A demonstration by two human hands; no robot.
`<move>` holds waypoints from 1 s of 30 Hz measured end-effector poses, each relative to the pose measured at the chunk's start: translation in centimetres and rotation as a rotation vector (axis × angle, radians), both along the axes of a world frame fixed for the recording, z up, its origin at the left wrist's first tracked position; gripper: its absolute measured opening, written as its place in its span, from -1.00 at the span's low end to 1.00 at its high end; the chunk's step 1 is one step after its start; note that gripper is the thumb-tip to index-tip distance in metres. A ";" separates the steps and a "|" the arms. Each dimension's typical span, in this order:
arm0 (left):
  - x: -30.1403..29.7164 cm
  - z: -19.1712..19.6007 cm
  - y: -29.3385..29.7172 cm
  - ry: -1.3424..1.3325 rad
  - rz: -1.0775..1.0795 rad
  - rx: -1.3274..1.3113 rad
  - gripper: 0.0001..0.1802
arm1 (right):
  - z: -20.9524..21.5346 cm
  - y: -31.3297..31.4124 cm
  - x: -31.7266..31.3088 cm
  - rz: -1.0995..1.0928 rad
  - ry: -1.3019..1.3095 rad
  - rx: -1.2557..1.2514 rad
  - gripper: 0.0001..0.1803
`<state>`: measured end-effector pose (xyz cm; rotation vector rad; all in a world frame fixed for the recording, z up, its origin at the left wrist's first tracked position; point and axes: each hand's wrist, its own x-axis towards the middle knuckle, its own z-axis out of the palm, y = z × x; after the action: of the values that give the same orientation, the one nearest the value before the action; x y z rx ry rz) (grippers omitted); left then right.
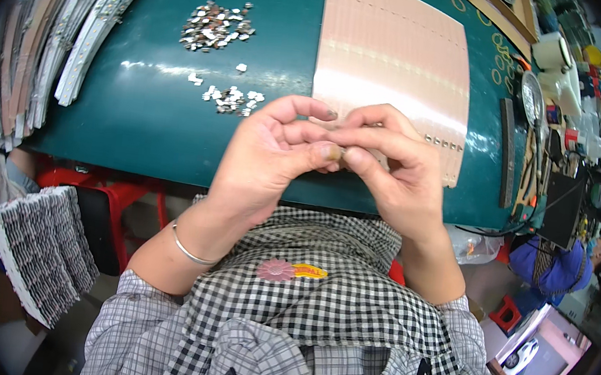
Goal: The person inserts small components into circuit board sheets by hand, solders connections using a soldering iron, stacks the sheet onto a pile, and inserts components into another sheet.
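My left hand (265,155) and my right hand (405,168) meet in front of me, over the near edge of the pale pink panel. Thumbs and fingertips of both are pinched close together; whatever lies between them is hidden or too small to name. The panel (393,57) lies flat, crossed by rows of small marks. Along its near right edge sits a row of small metal pieces (442,144). Left of the panel is a heaped pile of small shiny metal pieces (217,28), and a smaller scatter of the same pieces (230,99) lies closer to my left hand.
Long strips (85,30) are stacked on the green table (155,100) at the left. Yellow rings (499,58) and a dark bar (506,153) lie right of the panel. A red stool (117,200) stands at lower left; another person (551,264) sits at the right.
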<state>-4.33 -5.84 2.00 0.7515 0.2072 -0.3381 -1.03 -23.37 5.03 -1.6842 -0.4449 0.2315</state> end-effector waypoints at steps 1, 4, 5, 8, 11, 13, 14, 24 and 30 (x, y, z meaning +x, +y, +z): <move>-0.1 -0.3 -0.1 0.004 -0.015 -0.012 -0.57 | -0.1 -0.4 0.1 0.013 -0.043 -0.026 -0.83; -0.7 -0.6 -0.7 0.004 -0.023 -0.083 -0.60 | -0.4 -1.4 0.0 -0.004 -0.130 -0.093 -0.85; -0.8 -0.5 -0.7 0.005 -0.017 -0.080 -0.60 | -0.3 -1.4 -0.1 -0.009 -0.090 -0.097 -0.84; -0.7 0.2 -0.3 -0.087 0.023 0.268 -0.63 | -0.7 -1.6 0.0 -0.092 -0.107 -0.069 -0.84; 0.8 0.3 2.9 -0.712 0.266 1.497 -0.68 | -1.9 -2.2 1.1 -0.307 -0.165 -0.227 -0.85; 1.2 -0.3 4.8 -0.633 0.244 1.799 -0.68 | -3.3 -2.4 1.7 -0.296 -0.253 -0.304 -0.86; 1.4 -1.0 5.4 -0.600 0.198 1.864 -0.68 | -3.7 -2.4 1.8 -0.276 -0.338 -0.374 -0.87; 2.3 -2.1 4.6 -0.658 0.254 1.803 -0.87 | -4.8 -1.5 2.2 -0.265 -0.583 -0.537 -0.87; 2.4 -1.9 4.9 -0.708 0.335 1.722 -0.89 | -4.9 -1.4 2.3 -0.267 -0.690 -0.604 -0.86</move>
<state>-1.95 -0.98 0.13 2.4239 -0.1165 0.5779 1.24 -24.75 0.18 -2.3868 -0.6919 -0.4778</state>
